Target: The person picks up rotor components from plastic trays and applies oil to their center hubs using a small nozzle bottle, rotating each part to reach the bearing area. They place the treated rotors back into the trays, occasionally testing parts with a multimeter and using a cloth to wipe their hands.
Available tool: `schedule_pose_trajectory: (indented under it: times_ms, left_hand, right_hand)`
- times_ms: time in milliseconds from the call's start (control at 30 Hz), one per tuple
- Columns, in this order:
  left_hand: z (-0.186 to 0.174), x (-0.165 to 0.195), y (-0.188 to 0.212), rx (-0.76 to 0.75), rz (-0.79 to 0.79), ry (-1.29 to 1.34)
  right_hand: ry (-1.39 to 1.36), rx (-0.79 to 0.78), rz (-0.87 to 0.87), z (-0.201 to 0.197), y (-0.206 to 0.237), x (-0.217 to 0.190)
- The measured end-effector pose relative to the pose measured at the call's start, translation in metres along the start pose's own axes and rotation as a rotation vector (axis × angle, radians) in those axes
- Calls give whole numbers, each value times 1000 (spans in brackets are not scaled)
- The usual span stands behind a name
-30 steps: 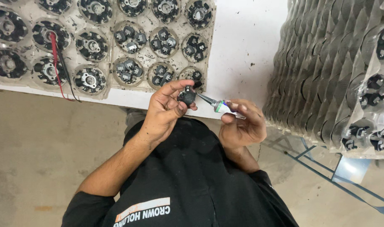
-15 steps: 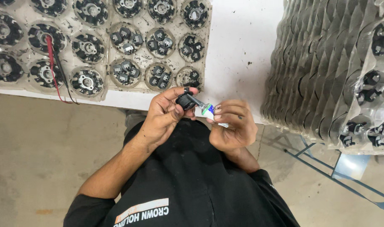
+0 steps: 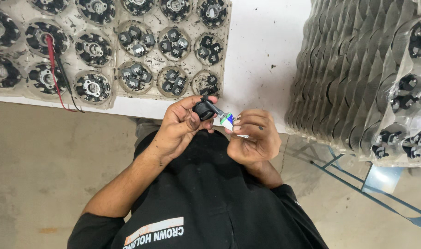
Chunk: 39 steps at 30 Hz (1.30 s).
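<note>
White table [image 3: 261, 41], black part [image 3: 203, 110] between left-hand fingers [image 3: 185, 107]

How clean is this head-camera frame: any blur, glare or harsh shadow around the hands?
Head view: even, soft light with no hard shadows; left hand and right hand look sharp, as does the small black part. Mild glare on the clear plastic trays at right; the stack bows slightly toward the frame edge.

— What's being held?
— A small black round part [image 3: 203, 109], pinched above the table's front edge, tilted
— And beside it?
— A small glue tube [image 3: 226, 121], white, green and blue; its slim dark nozzle touches the part
</note>
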State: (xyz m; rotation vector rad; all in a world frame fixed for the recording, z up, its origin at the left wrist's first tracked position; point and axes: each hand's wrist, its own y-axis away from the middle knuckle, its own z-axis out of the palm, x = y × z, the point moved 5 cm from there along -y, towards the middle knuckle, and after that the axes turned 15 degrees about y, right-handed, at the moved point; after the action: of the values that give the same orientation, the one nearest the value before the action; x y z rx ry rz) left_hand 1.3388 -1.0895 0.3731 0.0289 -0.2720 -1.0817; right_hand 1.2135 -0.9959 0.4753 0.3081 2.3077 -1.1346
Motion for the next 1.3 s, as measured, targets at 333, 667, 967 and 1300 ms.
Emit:
schedule_pose_trajectory:
  times_ms: [333, 667, 967, 1300]
  left_hand:
    - [-14, -6, 1, -58, -15, 108]
    - [-117, 30, -84, 286, 317, -955]
    - [-135, -4, -108, 4, 348, -2182]
    - [-135, -12, -105, 106, 392, -2105]
  right_hand:
    - [23, -55, 29, -1, 0, 0]
    - [-151, 128, 469, -27, 42, 66]
    - [-150, 151, 478, -40, 59, 80]
    - [-245, 138, 644, -41, 67, 98]
